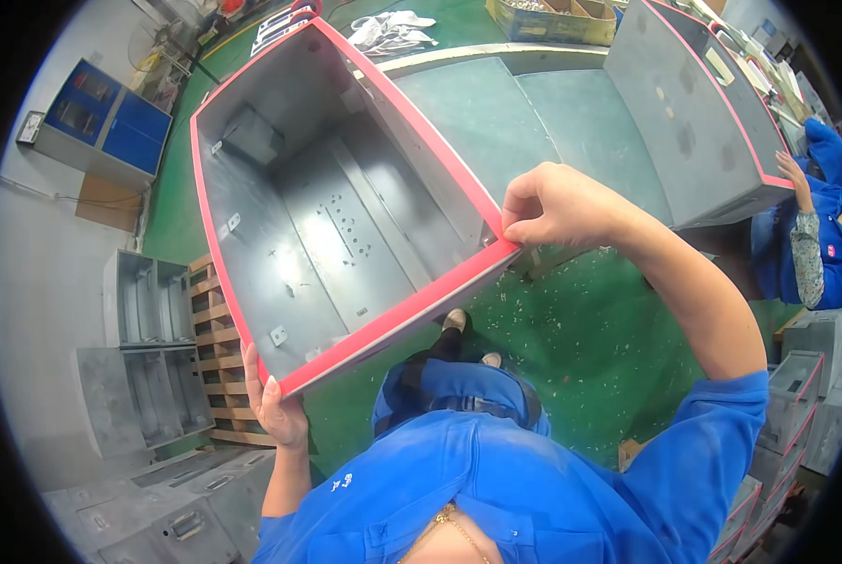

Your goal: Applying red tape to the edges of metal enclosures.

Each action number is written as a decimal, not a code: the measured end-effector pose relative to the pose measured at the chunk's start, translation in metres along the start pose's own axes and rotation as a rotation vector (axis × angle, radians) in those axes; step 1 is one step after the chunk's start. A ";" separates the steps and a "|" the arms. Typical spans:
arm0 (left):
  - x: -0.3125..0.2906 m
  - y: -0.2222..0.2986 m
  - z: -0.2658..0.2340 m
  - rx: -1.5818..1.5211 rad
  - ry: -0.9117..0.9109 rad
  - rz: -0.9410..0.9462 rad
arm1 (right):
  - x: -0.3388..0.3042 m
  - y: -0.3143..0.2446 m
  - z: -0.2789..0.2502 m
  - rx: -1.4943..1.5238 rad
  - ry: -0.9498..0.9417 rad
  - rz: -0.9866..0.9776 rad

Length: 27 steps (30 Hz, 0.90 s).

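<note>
A large open grey metal box (251, 202) stands before me, its open side facing up. Red tape (397, 317) lines its rim on all sides. Small tabs and a cluster of holes show inside. At the rim's near left corner, my left hand (278, 414) grips the box, thumb and fingers closed about the edge. My right hand (557, 202) is at the right corner, thumb and forefinger pinched together on the end of the red tape there. Whether a loose bit of tape sits between these fingertips is hidden.
A second taped metal box (689, 113) stands right, with a co-worker's hand (797, 179) at its edge. Between lies a grey work surface (477, 103). A wooden pallet (216, 357) and metal housings (143, 395) are left. Taped boxes (792, 399) are stacked at lower right.
</note>
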State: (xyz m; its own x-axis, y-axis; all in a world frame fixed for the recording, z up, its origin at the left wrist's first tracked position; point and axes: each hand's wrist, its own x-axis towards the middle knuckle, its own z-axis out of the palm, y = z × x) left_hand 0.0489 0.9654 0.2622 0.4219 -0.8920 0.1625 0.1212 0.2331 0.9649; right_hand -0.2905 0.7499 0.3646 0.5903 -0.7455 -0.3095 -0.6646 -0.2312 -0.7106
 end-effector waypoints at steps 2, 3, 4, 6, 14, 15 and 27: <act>0.000 0.000 0.000 0.005 -0.004 0.006 | -0.001 -0.001 -0.001 -0.013 -0.013 0.013; 0.001 0.000 0.000 0.002 -0.011 0.006 | -0.001 -0.001 -0.001 -0.009 0.006 0.006; 0.000 0.000 -0.001 0.000 -0.016 0.005 | -0.001 0.000 0.001 -0.006 0.022 -0.002; 0.000 0.000 -0.001 0.003 -0.019 0.008 | -0.002 0.002 0.003 0.008 0.045 -0.010; -0.001 -0.001 -0.003 0.024 -0.009 0.005 | -0.004 0.000 0.006 0.047 0.072 -0.030; -0.001 -0.002 -0.005 0.037 -0.007 0.007 | -0.004 0.002 0.007 0.056 0.081 -0.039; -0.001 -0.011 -0.010 -0.001 0.032 0.017 | -0.009 0.017 0.017 0.373 0.128 -0.049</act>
State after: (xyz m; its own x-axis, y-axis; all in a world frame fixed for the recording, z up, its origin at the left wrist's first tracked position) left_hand 0.0561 0.9672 0.2499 0.4522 -0.8752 0.1721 0.1151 0.2486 0.9618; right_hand -0.2990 0.7630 0.3447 0.5396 -0.8167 -0.2047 -0.4108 -0.0432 -0.9107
